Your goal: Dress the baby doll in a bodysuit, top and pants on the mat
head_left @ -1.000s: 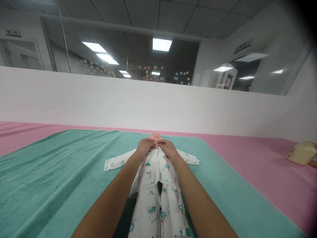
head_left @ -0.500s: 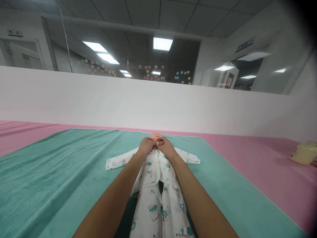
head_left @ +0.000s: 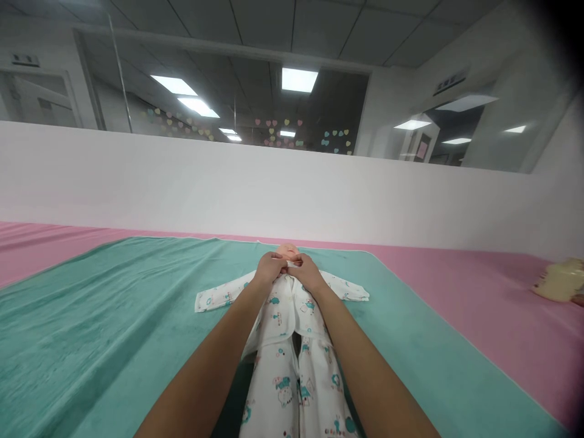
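- While your left hand (head_left: 270,269) and right hand (head_left: 306,272) work together at the collar (head_left: 287,281), both pinch its neck edge, fingers meeting
- Step in hand: neck closure of the printed white baby suit (head_left: 278,322)
- Suit lies on a baby doll (head_left: 288,250), lower middle of frame, on a teal towel (head_left: 91,304)
- Long axis runs head-away, legs toward you, sleeves spread sideways

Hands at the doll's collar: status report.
Left hand, right hand: fingertips meeting at the collar of the white animal-print baby suit. Pink baby doll's head just beyond. Suit on teal towel. Cream bottle-shaped object far right on pink sheet, apart from hands.
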A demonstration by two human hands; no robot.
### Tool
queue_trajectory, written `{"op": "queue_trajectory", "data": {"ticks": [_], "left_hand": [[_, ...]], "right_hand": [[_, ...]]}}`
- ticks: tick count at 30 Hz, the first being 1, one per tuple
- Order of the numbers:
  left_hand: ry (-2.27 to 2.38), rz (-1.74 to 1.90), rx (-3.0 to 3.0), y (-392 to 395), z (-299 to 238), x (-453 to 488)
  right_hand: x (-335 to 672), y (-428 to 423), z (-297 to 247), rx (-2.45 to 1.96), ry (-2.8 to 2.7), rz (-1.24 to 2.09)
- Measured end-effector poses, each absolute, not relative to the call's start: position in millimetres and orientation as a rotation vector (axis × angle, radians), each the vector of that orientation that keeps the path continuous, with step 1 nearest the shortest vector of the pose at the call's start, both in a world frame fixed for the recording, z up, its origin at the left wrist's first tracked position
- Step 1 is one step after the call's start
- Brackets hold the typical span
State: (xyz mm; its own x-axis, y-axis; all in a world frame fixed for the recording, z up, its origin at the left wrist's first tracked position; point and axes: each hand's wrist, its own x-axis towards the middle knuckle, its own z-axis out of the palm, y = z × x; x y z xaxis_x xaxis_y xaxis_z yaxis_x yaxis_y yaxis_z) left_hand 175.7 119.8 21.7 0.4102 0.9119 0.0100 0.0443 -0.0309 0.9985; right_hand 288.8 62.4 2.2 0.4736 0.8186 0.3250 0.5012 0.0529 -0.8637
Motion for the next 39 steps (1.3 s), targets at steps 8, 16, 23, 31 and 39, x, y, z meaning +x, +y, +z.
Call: {"op": "queue_trajectory", "data": {"ticks": [8,16,23,31,39], "left_hand": [[0.896,0.857,1.432,117,25,173],[0.861,0.787,1.524,120,25,170],[0.873,0.784,1.738,119,27,171],[0.886,0.817,1.988,127,23,174],[0.947,0.829,2.068,130,19,175]], "right_hand": [[292,64,3,-1.752,-1.16,0.276],[295,67,-3,-1.676,-1.172,0.324],[295,66,-4,-1.648,-1.133,0.343],[295,65,-5,-1.612,-1.148,0.365],[296,67,-6,-1.648,-1.158,0.337]]}}
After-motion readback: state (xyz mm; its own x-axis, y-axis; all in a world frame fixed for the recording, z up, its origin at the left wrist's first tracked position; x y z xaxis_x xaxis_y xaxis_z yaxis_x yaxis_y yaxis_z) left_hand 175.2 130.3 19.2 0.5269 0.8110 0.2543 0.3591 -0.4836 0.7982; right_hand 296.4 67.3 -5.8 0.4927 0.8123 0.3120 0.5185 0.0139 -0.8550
